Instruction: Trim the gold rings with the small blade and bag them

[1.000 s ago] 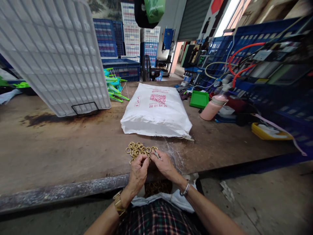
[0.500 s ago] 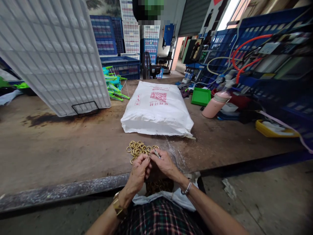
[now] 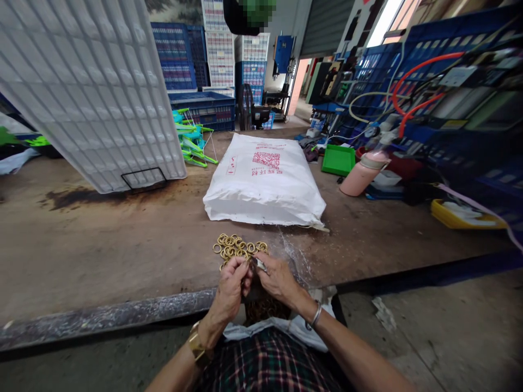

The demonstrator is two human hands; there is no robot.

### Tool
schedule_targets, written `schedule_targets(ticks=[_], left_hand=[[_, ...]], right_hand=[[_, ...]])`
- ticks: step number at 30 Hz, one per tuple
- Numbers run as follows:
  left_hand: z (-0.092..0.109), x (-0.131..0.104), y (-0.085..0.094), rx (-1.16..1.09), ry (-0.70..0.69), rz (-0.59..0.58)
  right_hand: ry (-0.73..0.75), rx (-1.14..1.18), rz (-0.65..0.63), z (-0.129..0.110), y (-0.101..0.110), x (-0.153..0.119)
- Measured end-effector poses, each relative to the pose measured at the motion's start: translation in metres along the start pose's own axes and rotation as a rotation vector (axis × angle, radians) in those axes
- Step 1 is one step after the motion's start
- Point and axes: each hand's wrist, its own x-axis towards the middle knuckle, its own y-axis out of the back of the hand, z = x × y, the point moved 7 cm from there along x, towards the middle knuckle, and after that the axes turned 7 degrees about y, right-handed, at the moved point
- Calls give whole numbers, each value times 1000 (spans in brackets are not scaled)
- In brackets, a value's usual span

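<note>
My left hand (image 3: 231,286) is closed in a pinch at the table's front edge, and what its fingertips hold is too small to make out. Close beside it on the right, my right hand (image 3: 280,277) grips a small metal tool (image 3: 260,265), mostly covered by the fingers. The fingertips of both hands nearly meet. Just beyond them lies a loose pile of brass-coloured rings (image 3: 231,251) on the brown table (image 3: 163,245). Below my hands, an open white sack (image 3: 261,328) at my lap holds a dark brownish mass of ring-like pieces (image 3: 267,309).
A full white sack (image 3: 265,179) with red print lies behind the rings. On the left leans a tall white ribbed plastic panel (image 3: 102,98). To the right stand a green tray (image 3: 338,160), a pink bottle (image 3: 362,177) and a yellow tray (image 3: 457,218).
My right hand has shifted slightly, and the tool in it is turned and now points more toward the left fingertips. The left hand stays pinched in nearly the same place.
</note>
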Motion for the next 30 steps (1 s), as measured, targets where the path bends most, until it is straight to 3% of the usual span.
schedule_targets(ticks=[8, 15, 21, 25, 28, 30], left_hand=[[-1, 0, 4, 148, -56, 59], [9, -5, 3, 299, -177, 119], [9, -22, 0, 269, -152, 88], [9, -29, -7, 114, -90, -2], [7, -25, -6, -80, -12, -20], [6, -21, -3, -155, 27, -11]], right_hand=[[24, -146, -69, -4, -4, -3], [-61, -281, -199, -3, -10, -2], [-127, -303, -157, 8, -10, -1], [-120, -98, -66, 6, -5, 1], [-184, 233, 55, 3, -1, 2], [-261, 444, 44, 3, -8, 1]])
